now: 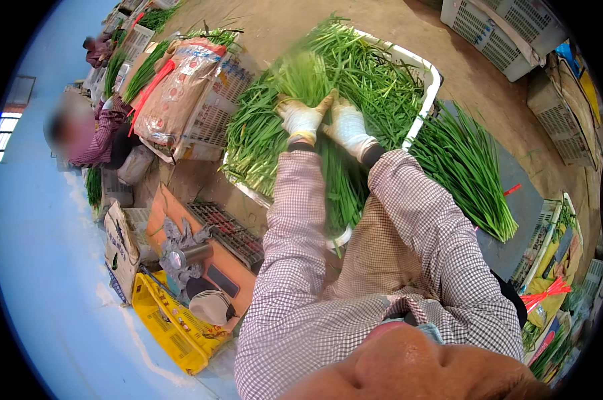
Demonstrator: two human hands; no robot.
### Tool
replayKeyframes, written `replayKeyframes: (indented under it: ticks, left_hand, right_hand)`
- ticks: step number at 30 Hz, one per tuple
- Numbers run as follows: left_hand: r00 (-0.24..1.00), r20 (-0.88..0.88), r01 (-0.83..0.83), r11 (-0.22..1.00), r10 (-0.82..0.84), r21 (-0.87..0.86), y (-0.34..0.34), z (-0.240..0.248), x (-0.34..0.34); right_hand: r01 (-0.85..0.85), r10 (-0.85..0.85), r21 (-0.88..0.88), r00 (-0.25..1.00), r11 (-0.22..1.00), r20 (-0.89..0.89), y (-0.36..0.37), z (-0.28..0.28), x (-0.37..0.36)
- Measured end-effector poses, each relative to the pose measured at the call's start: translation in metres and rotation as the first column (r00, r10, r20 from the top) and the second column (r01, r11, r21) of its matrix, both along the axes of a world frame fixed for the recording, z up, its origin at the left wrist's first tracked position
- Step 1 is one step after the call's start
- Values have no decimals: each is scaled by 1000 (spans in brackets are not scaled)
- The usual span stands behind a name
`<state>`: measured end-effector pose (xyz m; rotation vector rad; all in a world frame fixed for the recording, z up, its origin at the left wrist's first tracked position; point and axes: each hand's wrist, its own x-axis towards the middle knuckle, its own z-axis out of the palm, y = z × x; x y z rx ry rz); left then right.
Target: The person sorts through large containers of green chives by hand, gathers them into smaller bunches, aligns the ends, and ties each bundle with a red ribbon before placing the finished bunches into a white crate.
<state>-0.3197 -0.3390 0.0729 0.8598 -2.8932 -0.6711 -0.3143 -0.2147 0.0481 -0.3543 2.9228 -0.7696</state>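
Note:
White gloves cover both my hands, which meet over a large white crate [433,83] heaped with loose green chives [388,100]. My left hand [303,120] is closed round a bunch of chives [305,77], its thumb pointing toward the other hand. Pressed against the bunch's right side is my right hand [348,127], closed on it too; its fingertips are partly hidden. Pale stalk ends stick out beyond the hands, blurred by motion. Dark green leaves hang below them toward my lap. To the right, a sorted pile of chives [471,170] lies on a grey board [515,250].
Left stands a crate stack with a brown sack [178,93]; beyond it sits another person [101,137]. Nearer are an orange board [238,300] with a metal flask [191,255] and phone [223,280], and a yellow bag [168,327]. Red ties [545,293] lie right; crates [508,40] stand far right.

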Motion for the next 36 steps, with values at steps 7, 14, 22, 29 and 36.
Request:
replayKeyframes:
  ticks: [7, 14, 22, 29, 36]
  left_hand:
    - [831, -475, 167, 684, 290, 710, -27, -13, -3]
    - [694, -555, 512, 228, 458, 828, -51, -19, 42]
    - [727, -682, 553, 659, -82, 510, 0, 35, 71]
    - [773, -632, 614, 185, 54, 767, -3, 55, 76]
    - [818, -503, 546, -103, 279, 831, -3, 55, 70]
  right_hand:
    - [47, -37, 30, 962, 998, -269, 28, 33, 10]
    - [-89, -79, -789, 982, 608, -171, 25, 42, -10]
    - [-163, 351, -928, 936, 336, -37, 21, 99, -18]
    - [54, 364, -969, 921, 243, 142, 58, 112, 14]
    - [-38, 238, -859, 966, 511, 99, 77, 119, 18]
